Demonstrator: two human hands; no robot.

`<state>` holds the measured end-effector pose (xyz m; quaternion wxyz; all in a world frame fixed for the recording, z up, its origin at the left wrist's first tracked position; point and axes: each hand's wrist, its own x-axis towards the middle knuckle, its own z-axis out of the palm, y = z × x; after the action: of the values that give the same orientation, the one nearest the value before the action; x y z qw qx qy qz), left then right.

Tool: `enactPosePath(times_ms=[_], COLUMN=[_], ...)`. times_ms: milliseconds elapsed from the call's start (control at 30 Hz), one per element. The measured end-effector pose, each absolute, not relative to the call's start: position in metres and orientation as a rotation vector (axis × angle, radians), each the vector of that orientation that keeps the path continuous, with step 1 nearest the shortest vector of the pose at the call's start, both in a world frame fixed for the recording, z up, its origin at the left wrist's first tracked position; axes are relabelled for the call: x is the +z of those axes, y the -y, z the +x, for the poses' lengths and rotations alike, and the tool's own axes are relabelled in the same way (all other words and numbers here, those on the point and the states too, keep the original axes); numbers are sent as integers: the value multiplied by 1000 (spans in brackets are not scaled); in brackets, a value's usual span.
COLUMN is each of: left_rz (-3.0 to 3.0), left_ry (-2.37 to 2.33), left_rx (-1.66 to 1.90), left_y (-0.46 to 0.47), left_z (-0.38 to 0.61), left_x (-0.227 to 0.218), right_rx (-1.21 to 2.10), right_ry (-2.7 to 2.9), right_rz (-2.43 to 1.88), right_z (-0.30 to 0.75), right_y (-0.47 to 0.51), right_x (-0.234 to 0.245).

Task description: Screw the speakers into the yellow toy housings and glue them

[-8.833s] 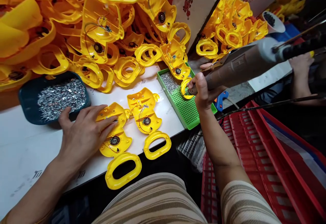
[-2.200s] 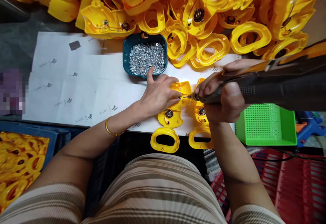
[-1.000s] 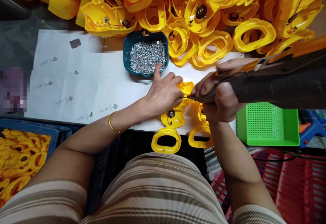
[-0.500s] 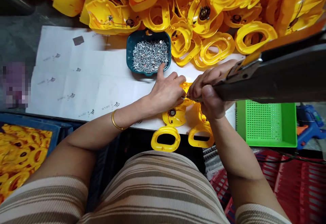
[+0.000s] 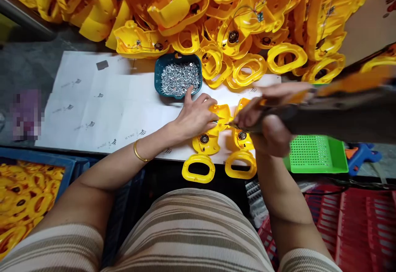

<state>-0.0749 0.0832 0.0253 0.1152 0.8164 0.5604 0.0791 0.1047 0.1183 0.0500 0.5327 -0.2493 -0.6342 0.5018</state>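
My left hand point(image 5: 198, 115) lies over a yellow plastic shell point(image 5: 221, 113), its index finger stretched toward a teal tub point(image 5: 157, 76) of small silvery screws point(image 5: 179, 78). Its thumb and other fingers are closed on a small silvery piece that looks like a screw. My right hand point(image 5: 266, 119), blurred, grips a dark electric screwdriver point(image 5: 334, 117). The thin bit points left, just right of my left fingers, above the shells. A second yellow shell point(image 5: 243, 140) with a round speaker lies beside the first. Two yellow oval rings point(image 5: 198, 179) point(image 5: 241, 175) sit at the table edge.
Yellow shells point(image 5: 179, 8), some with wires and speakers, are heaped along the back. White printed paper point(image 5: 93, 103) covers the table. A green basket point(image 5: 318, 152) and a blue-orange tool point(image 5: 363, 156) stand right. Blue crate point(image 5: 69, 169) lies left, red crates point(image 5: 352, 222) lower right.
My right hand has drawn the screwdriver rightward, its bit moving away from my left fingers. The left hand keeps nearly the same pose. The camera view has shifted, showing more of the heap.
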Motion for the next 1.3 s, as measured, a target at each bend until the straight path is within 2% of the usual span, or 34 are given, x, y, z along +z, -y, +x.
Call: enactPosePath(times_ms=[100, 200, 400, 700, 1100, 1300], left_rz=[2396, 2420, 2443, 2568, 2051, 1859], left_ry=[-1597, -1540, -1539, -1427, -1334, -1234], left_rx=[291, 438, 708, 443, 611, 627], left_y=[-81, -81, -89, -104, -110, -114], left_z=[-82, -93, -99, -14, -13, -8], left_x=[27, 25, 19, 24, 23, 22], right_rx=[1032, 1003, 869, 987, 948, 939], right_ry=[1407, 1431, 1240, 1232, 1191, 1196], right_rz=[-379, -455, -558, -554, -510, -651], right_z=[138, 169, 190, 189, 188, 167], right_y=[-115, -115, -119, -115, -116, -119], right_x=[75, 88, 78, 69, 75, 75])
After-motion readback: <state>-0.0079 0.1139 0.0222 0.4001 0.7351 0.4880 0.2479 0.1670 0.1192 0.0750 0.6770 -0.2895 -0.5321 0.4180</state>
